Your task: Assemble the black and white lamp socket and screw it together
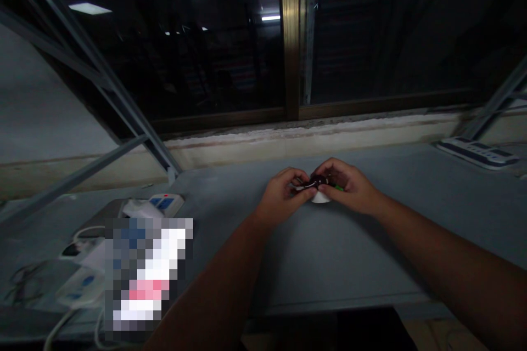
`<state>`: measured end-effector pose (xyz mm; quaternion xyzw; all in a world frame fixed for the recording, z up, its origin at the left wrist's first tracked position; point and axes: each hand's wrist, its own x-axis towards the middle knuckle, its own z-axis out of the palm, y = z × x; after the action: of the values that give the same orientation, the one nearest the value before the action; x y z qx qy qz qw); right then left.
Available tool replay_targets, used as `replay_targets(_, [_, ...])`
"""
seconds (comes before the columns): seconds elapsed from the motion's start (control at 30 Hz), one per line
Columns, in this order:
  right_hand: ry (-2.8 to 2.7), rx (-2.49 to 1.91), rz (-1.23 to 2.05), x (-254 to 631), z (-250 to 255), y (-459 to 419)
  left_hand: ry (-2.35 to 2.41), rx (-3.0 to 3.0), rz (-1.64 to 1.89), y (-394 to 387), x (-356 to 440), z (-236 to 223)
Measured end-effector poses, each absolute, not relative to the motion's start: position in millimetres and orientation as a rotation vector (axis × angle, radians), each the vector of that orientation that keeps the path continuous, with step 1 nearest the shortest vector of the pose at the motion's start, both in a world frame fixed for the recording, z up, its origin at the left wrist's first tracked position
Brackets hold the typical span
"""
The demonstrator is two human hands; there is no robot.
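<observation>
Where the piece sits: a small glossy dark object (319, 180) is held between both hands, over the far middle of a grey-blue tabletop (329, 263).

Its look: dark and shiny with a thin pale streak, above a white rounded piece (320, 198), with a green bit (338, 188) at the right; in this dim view they may be one assembly, though that is hard to say.

Grip: the left hand (284, 194) and right hand (343, 186) are pressed in close, their fingertips (325, 170) pinching the dark object from either side.

Progress: both hands are on the piece; nothing lies finished beside it.

Around: a power strip (477, 152) lies far right, a socket strip with blue switches (165, 203) and white cables (69, 318) lie left, and a dark window (206, 49) runs behind.
</observation>
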<state>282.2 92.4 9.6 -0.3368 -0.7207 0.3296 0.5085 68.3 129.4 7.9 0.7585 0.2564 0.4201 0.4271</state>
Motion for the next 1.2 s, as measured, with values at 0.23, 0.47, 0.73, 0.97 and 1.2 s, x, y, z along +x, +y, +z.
replay_targets(0.23, [-1.734, -0.837, 0.784, 281, 11, 91, 0.634, 1.915, 1.03, 126, 67, 13])
replay_targets(0.47, [-1.739, -0.826, 0.77, 282, 11, 92, 0.651, 1.996, 1.012, 129, 66, 10])
replay_targets(0.73, [-1.74, -0.816, 0.767, 283, 8, 93, 0.657, 2.093, 1.026, 132, 64, 12])
replay_targets(0.97, [-1.763, -0.823, 0.758, 285, 6, 96, 0.69, 2.064, 0.999, 129, 64, 11])
replay_targets(1.2, [-1.786, -0.816, 0.776, 288, 2, 100, 0.672, 1.578, 0.942, 131, 70, 8])
